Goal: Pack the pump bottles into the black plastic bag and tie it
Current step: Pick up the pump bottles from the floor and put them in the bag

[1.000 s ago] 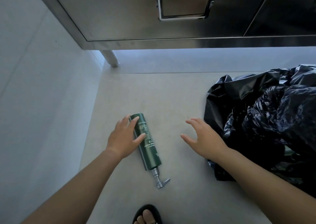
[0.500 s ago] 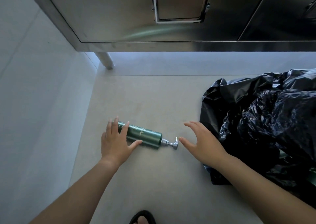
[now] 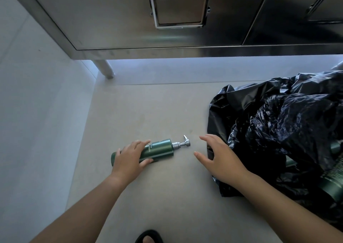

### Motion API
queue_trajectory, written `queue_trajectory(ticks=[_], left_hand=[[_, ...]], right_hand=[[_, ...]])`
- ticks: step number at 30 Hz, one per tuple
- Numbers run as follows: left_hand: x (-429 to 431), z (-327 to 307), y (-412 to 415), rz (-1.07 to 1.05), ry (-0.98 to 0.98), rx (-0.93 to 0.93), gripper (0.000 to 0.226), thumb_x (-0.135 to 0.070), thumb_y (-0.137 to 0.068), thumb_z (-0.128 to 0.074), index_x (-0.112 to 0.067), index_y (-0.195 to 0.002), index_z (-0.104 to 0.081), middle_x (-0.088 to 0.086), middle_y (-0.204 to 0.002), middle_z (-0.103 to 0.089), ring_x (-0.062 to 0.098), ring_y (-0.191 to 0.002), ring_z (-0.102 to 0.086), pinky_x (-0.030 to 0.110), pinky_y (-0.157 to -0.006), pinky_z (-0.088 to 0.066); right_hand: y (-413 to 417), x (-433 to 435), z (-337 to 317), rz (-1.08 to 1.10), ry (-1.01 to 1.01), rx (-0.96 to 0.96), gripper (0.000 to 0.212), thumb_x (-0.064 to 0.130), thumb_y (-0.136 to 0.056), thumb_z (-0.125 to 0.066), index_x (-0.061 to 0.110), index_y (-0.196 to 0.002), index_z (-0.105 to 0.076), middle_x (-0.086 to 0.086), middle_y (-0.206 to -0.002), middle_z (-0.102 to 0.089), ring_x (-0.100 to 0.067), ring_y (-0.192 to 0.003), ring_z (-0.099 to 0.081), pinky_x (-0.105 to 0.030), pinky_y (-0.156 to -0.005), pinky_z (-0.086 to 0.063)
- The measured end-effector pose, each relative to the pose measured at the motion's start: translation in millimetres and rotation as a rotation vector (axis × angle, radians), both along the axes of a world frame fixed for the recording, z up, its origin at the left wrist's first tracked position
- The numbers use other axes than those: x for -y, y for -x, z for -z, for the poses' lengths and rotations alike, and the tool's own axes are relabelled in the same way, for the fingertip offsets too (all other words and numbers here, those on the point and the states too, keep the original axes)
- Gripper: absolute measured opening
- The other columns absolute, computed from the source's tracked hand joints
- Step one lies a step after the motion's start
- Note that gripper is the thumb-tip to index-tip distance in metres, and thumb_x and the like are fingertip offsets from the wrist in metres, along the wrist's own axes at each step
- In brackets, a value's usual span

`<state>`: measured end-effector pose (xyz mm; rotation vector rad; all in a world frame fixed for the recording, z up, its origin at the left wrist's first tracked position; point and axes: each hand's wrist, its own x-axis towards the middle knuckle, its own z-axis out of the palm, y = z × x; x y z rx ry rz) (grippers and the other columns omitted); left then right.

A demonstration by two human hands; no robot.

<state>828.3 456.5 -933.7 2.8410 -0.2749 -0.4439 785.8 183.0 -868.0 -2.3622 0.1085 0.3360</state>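
Pump bottle (image 3: pixel 161 149) on grey floor (image 3: pixel 148 111), left fingers (image 3: pixel 139 144) gripping it, right fingers (image 3: pixel 206 138) spread, steel cabinet (image 3: pixel 111 20) behind

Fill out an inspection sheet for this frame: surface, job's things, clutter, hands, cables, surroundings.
Surface: pale smooth floor.
Job's things: green pump bottle lies on its side, silver pump toward the black plastic bag; bag crumpled and open at right, more green bottles showing inside.
Clutter: nothing seen.
Hands: left hand holds the bottle's body, thumb on its near side; right hand open, fingers spread, holding nothing, between pump and bag.
Cables: nothing seen.
Surroundings: steel cabinet above with recessed handle, cabinet leg, pale wall at left, sandalled foot at bottom edge.
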Motion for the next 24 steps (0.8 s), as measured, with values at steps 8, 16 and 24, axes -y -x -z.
queue_trajectory(ticks=[8, 16, 24], left_hand=[[1.7, -13.6, -4.3, 0.011, 0.038, -0.045, 0.062, -0.044, -0.085, -0.059, -0.043, -0.141, -0.031, -0.007, -0.127, -0.054, 0.02, -0.109, -0.052, 0.034, -0.083, -0.046], [45.7, -115.3, -39.9, -0.042, 0.301, 0.135, 0.066, -0.051, -0.086, -0.054, -0.038, -0.143, -0.024, 0.001, -0.123, -0.055, 0.02, -0.104, -0.055, 0.031, -0.076, -0.044], [138.8, -231.3, -52.7, 0.182, 0.383, 0.262, 0.061, -0.056, -0.086, -0.047, -0.039, -0.141, -0.027, -0.003, -0.129, -0.056, 0.02, -0.104, -0.057, 0.039, -0.082, -0.05]], right_hand=[[1.0, 3.2, -8.7, 0.007, -0.011, 0.021, 0.054, 0.041, -0.085, -0.059, 0.02, -0.133, -0.044, 0.004, -0.14, -0.043, -0.009, -0.127, -0.041, -0.016, -0.101, -0.028], [-36.6, 4.1, -101.8, -0.014, -0.001, 0.266, 0.054, 0.042, -0.088, -0.055, 0.018, -0.135, -0.042, 0.0, -0.142, -0.042, -0.015, -0.131, -0.038, -0.026, -0.106, -0.03], [-32.9, 92.1, -207.6, 0.119, 0.023, 0.455, 0.053, 0.047, -0.086, -0.056, 0.025, -0.133, -0.045, 0.005, -0.137, -0.047, -0.012, -0.122, -0.045, -0.021, -0.089, -0.031]])
